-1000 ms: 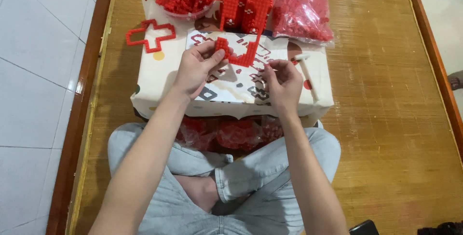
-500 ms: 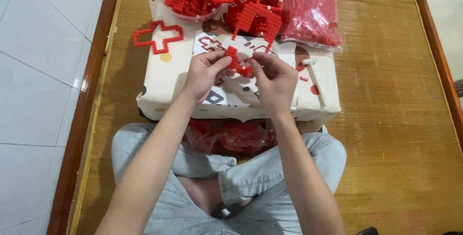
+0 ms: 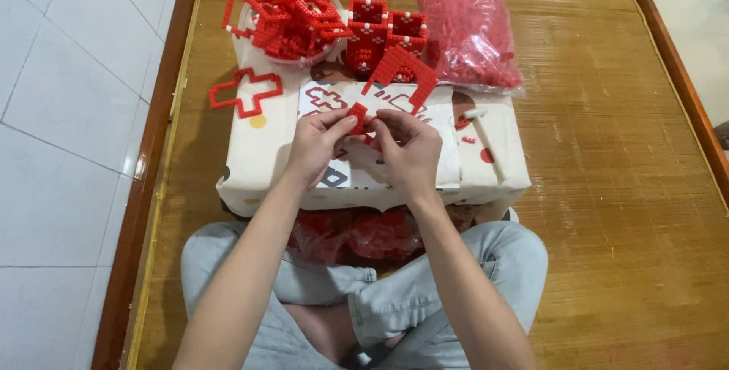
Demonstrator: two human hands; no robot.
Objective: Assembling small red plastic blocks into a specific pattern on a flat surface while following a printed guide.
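My left hand (image 3: pixel 317 146) and my right hand (image 3: pixel 410 150) meet over a cream cloth-covered box (image 3: pixel 258 157), pinching one small red brick piece (image 3: pixel 358 117) between their fingertips. Under the hands lies a white printed instruction sheet (image 3: pixel 448 159). Just beyond the fingers a flat red brick panel (image 3: pixel 402 72) leans tilted against red-and-white cube frames (image 3: pixel 383 36).
A clear bowl heaped with red brick frames (image 3: pixel 285 20) stands at the back left, a red cross-shaped outline (image 3: pixel 244 92) beside it. A clear bag of loose red bricks (image 3: pixel 471 32) lies back right. A small white tool (image 3: pixel 486 136) rests on the box. Another red bag (image 3: pixel 364 233) sits in my lap.
My right hand moved left from the box's right side to meet my left hand. The U-shaped red piece seen earlier is gone from my left hand; both hands now pinch a small red piece.
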